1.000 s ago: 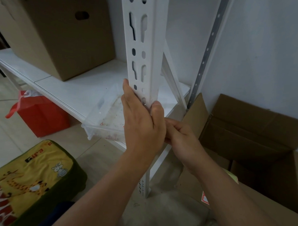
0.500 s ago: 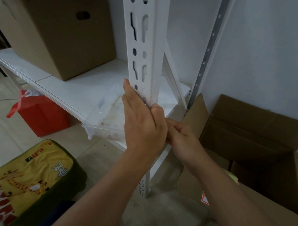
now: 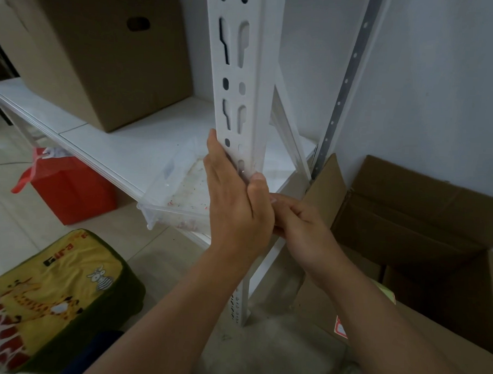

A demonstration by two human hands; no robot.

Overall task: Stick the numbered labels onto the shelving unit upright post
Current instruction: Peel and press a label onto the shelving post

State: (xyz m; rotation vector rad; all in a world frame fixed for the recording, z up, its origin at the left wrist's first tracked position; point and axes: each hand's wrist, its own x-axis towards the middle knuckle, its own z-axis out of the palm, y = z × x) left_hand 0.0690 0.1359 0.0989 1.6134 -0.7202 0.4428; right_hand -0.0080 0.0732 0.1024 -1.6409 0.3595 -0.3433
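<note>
Tall white slotted metal upright post (image 3: 244,73) braced by flat, straight-fingered left hand (image 3: 236,206) pressed against its front, likely steadying; beside it, right hand (image 3: 300,226) curled at post's edge, seemingly pinching something too hidden to tell; numbered labels unseen.

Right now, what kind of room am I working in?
Probably a storeroom or stockroom. A white slotted steel shelving post holds a shelf carrying a closed cardboard box, and an open cardboard carton sits on the floor against the bare wall.
</note>
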